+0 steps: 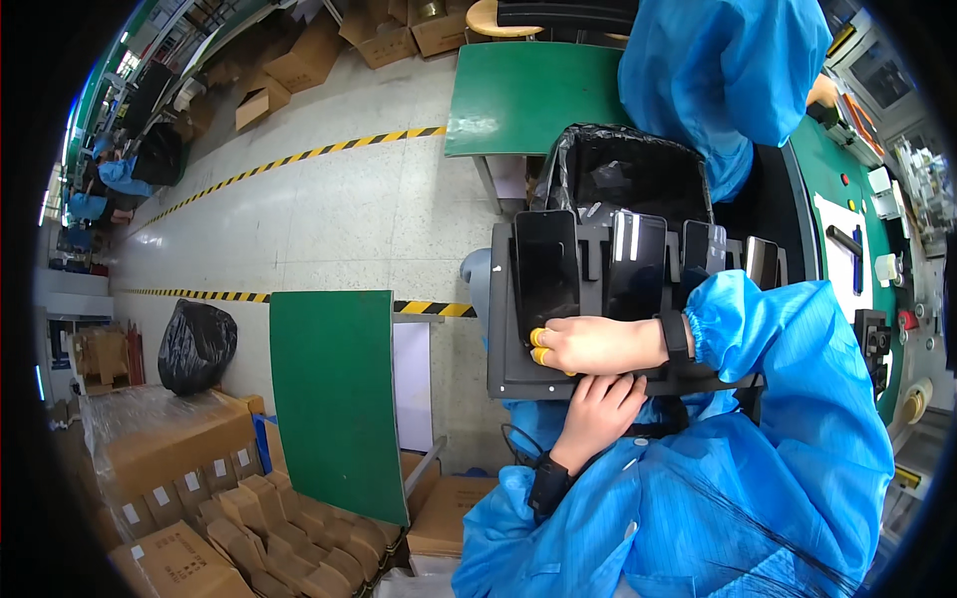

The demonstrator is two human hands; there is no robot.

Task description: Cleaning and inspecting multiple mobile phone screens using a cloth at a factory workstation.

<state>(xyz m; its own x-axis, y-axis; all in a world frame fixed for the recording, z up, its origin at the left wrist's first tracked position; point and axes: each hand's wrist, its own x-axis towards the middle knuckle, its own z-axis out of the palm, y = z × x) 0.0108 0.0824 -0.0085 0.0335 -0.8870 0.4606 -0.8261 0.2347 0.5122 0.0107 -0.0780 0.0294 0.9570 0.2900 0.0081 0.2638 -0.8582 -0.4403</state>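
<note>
A black tray (503,369) in front of me holds a row of dark smartphones standing in slots. The leftmost smartphone (546,269) leans back, its screen facing up. Over its lower end is my right hand (598,344), with yellow finger cots on bent fingers closed at the phone's bottom edge; the fingertips are partly hidden. Just below, my left hand (598,417) lies on the tray's near rim, fingers curled onto it and thumb out of sight. Another smartphone (636,264) stands to the right, then a third (703,249). Dark bands circle both wrists.
Behind the tray stands a bin lined with a black bag (638,164), beside a co-worker in a blue coat (723,70). A green table (334,399) is at left, near cardboard boxes (179,563). A green workbench (832,189) runs along the right.
</note>
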